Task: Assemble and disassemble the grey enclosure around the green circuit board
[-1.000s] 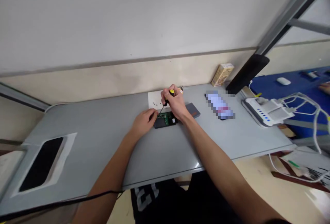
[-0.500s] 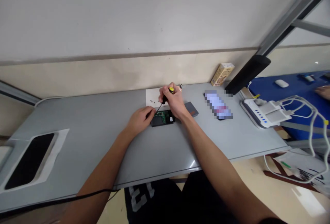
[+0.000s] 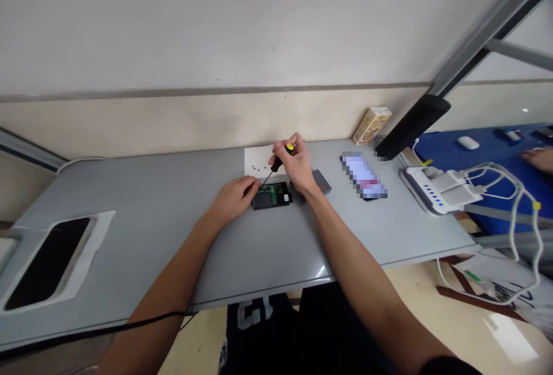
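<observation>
The right hand [image 3: 294,163] drives a yellow-capped screwdriver [image 3: 280,156] at the exposed green circuit board [image 3: 272,194], mid-desk [image 3: 129,260]; the left hand [image 3: 231,197] braces beside it. Small screws [image 3: 258,167] already lie out on white paper [image 3: 254,156], grey cover [image 3: 322,182] off.

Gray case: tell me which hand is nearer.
Right. The right hand is just left of the gray case; the left hand is farther left, beyond the circuit board.

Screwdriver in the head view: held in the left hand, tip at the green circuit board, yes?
No, wrong hand. The head view shows the screwdriver in the right hand, not the left hand. The tip at the green circuit board is correct.
</observation>
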Available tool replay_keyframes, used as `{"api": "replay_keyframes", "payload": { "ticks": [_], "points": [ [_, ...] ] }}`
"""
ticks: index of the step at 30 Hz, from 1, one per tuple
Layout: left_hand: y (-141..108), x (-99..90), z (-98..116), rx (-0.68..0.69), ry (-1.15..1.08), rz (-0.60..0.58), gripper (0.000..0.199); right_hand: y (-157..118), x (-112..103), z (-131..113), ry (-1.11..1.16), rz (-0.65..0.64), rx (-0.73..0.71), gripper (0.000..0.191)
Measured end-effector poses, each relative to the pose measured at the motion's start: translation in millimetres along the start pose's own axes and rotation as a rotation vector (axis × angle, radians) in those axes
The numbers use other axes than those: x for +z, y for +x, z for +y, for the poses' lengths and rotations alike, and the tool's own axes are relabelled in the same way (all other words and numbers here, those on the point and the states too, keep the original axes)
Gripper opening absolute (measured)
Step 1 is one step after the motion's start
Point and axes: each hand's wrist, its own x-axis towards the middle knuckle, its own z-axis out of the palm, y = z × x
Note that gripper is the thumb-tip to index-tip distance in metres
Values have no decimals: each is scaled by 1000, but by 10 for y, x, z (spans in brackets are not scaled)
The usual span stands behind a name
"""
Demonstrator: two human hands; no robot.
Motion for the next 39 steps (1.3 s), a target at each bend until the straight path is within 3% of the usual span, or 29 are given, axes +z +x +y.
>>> {"api": "replay_keyframes", "payload": {
  "ticks": [4, 8, 11, 17, 20, 24, 31, 35, 39],
  "points": [
    [-4, -8, 13, -4, 1, 7, 36, -6, 3, 4, -90, -24, -38, 47],
    [-5, 7, -16, 14, -5, 5, 38, -18, 87, -31, 180, -38, 41, 55],
    [-2, 24, -51, 34, 0, 12, 38, -29, 121, -47, 293, -74, 100, 51],
    [4, 30, -63, 36, 9, 7, 40, -41, 134, -26, 200, -71, 78, 49],
    [5, 27, -61, 34, 6, 7, 39, -51, 157, -52, 258, -87, 115, 54],
    [-5, 24, -63, 41, -22, 10, 39, -82, 172, -86, 295, -139, 113, 36],
    [-11, 24, -63, 26, -10, -3, 40, -114, 212, -51, -9, -86, -24, 37],
    [-6, 29, -70, 25, -2, 10, 41, -88, 227, -23, 121, -114, 25, 47],
    [-11, 20, -60, 28, -11, 12, 40, -77, 186, -2, 211, -136, 98, 43]
  ]
}}
